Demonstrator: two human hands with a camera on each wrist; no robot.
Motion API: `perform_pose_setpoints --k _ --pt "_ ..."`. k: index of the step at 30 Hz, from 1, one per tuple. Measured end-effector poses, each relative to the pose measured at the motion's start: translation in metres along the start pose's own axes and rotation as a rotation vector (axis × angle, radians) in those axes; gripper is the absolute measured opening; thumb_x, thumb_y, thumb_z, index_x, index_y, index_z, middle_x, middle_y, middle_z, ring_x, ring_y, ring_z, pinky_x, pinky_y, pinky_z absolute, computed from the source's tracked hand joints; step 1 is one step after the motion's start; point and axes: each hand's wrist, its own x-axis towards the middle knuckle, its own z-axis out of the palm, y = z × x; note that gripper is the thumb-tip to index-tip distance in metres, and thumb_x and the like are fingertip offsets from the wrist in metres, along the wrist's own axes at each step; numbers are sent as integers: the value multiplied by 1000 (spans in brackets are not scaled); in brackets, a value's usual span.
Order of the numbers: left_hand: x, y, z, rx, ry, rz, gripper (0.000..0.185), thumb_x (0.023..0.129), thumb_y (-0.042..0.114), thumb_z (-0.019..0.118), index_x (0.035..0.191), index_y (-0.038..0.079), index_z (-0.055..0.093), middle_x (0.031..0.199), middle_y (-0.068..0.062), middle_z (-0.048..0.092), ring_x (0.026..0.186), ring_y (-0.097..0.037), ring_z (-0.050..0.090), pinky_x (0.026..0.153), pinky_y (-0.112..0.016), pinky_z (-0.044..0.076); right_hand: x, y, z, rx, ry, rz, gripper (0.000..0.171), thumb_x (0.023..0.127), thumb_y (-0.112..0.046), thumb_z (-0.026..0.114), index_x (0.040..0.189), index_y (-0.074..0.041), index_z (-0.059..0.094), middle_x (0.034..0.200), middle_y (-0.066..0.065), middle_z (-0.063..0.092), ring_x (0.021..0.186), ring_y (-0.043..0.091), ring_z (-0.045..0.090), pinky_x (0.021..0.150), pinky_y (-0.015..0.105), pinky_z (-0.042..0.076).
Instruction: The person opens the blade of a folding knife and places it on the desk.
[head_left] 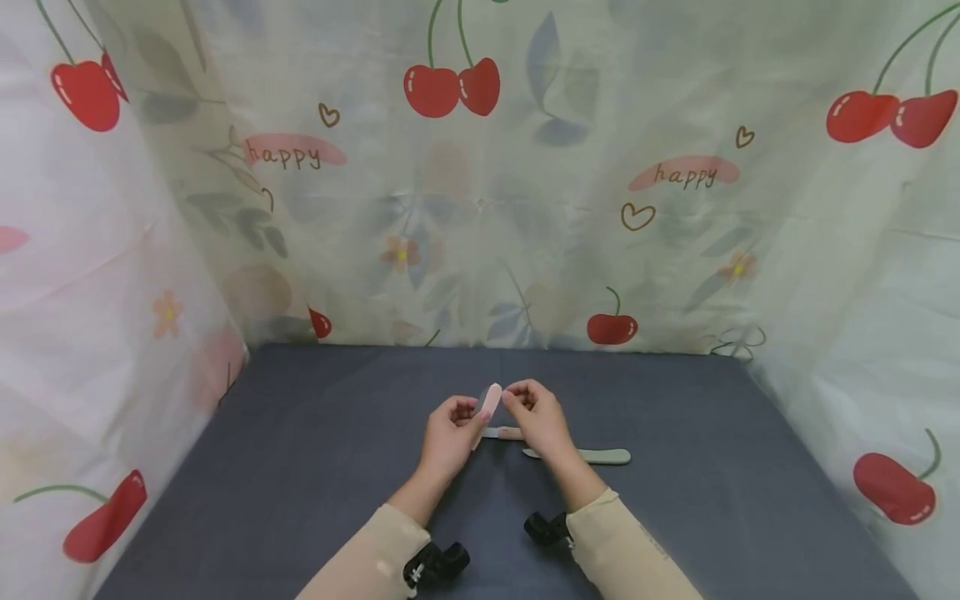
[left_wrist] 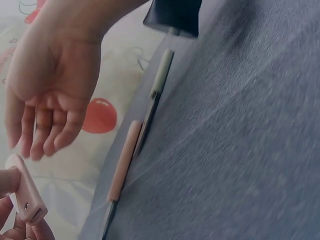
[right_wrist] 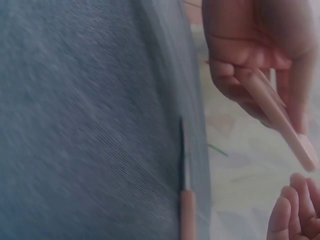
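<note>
My left hand (head_left: pixel 448 429) pinches a slim pink-handled utensil (head_left: pixel 491 398) between thumb and fingers, raised above the table and tilted. In the left wrist view, this utensil (left_wrist: pixel 31 197) shows a small hole and a slot at one end; its exact kind is unclear. Close to its upper end is my right hand (head_left: pixel 538 415), apart from it and holding nothing, fingers (left_wrist: pixel 42 127) loosely extended. Beneath the hands lies a pink-handled knife (head_left: pixel 510 433) with a pale blade. A green-handled knife (head_left: pixel 607 457) lies partly hidden behind the right forearm.
A dark grey cloth (head_left: pixel 300 483) covers the table. Patterned curtains (head_left: pixel 480 200) with cherries enclose its back and sides. Black camera mounts (head_left: pixel 437 565) sit on both sleeved wrists.
</note>
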Motion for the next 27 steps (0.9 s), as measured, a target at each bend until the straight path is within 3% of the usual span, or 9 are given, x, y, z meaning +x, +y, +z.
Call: perform_pose_setpoints --k 9,18,22,27 --pt "-5 -4 9 -3 -24 -26 29 89 13 77 107 -6 66 92 -11 68 83 -16 63 68 -21 50 -1 9 12 93 8 -11 24 101 -19 62 112 2 66 86 11 69 84 34 67 67 25 51" --pt "-9 6 2 103 -110 19 20 95 22 71 94 3 63 81 -6 62 71 -13 58 60 -26 48 -5 7 10 136 -42 -20 19 101 -13 61 106 4 67 83 11 69 72 13 64 66 26 54" --pt "-9 7 -1 130 -185 22 24 100 27 64 92 4 59 78 -4 56 65 -14 53 56 -26 44 -7 4 10 141 -69 -20 19 101 -12 60 106 5 67 84 11 69 73 13 63 69 30 55" --pt "-9 7 -3 103 -251 13 22 103 23 59 93 4 55 75 -2 50 61 -12 48 55 -24 40 -12 -5 7 144 -101 -18 21 101 -9 59 108 10 66 85 12 69 76 19 65 74 44 57"
